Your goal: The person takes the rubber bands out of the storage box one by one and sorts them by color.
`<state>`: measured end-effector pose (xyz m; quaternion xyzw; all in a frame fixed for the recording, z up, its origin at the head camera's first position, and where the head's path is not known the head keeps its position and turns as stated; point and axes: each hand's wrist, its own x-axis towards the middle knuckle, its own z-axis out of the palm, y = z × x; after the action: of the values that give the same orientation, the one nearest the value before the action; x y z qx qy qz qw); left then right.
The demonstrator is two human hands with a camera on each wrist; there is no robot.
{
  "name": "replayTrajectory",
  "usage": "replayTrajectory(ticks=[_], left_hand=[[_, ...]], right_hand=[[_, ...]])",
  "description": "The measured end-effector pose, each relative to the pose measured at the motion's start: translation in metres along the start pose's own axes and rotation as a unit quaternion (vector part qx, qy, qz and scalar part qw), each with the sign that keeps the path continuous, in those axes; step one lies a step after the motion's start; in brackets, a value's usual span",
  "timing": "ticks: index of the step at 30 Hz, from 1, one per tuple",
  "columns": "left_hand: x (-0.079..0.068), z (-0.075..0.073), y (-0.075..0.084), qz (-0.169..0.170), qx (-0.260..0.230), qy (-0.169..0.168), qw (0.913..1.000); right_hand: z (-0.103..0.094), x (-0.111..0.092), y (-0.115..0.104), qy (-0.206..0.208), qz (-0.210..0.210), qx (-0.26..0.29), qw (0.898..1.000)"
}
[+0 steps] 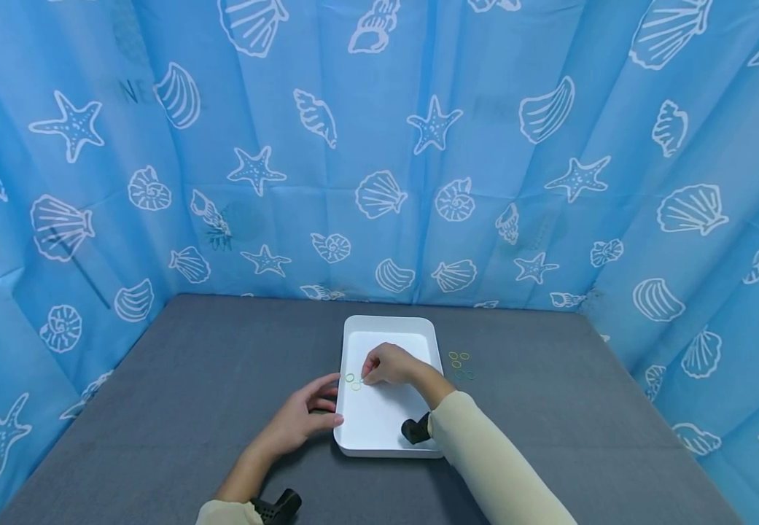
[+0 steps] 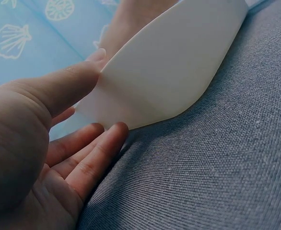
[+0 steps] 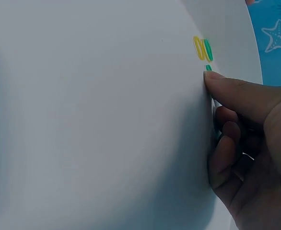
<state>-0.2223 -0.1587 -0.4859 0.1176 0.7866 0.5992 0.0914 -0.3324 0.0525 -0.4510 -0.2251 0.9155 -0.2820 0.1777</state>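
A white tray (image 1: pixel 388 437) lies lengthwise on the grey cloth. In its left part are a green rubber band (image 1: pixel 349 378) and a yellow rubber band (image 1: pixel 356 386), lying side by side in the right wrist view. My right hand (image 1: pixel 388 364) reaches into the tray and pinches another green rubber band (image 3: pixel 208 67) between thumb and forefinger, close beside those two; the fingers hide most of it. My left hand (image 1: pixel 303 414) rests at the tray's left side, thumb on the rim, the other fingers extended against the outer wall (image 2: pixel 174 76).
Right of the tray, several yellow rubber bands (image 1: pixel 456 364) and green rubber bands (image 1: pixel 469 375) lie on the cloth-covered table (image 1: pixel 241 350). A blue curtain (image 1: pixel 327 168) with white shells and starfish hangs behind it. A black wrist camera (image 1: pixel 415 430) overlaps the tray's lower right.
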Motion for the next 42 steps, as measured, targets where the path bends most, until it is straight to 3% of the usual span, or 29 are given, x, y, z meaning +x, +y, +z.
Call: replayTrajectory(ticks=[31,39,42], left_hand=[[0.0,-0.001,0.001,0.005,0.002,-0.003,1.0],[-0.009,-0.002,0.023,0.005,-0.002,-0.011,0.9999],[-0.008,-0.002,0.02,0.009,0.002,-0.009,0.9999]], right_hand=[[-0.003,-0.005,0.003,0.003,0.011,0.036,0.999],[-0.004,-0.007,0.002,-0.003,0.011,0.041,0.999],[-0.004,-0.006,0.003,-0.005,0.01,0.042,0.999]])
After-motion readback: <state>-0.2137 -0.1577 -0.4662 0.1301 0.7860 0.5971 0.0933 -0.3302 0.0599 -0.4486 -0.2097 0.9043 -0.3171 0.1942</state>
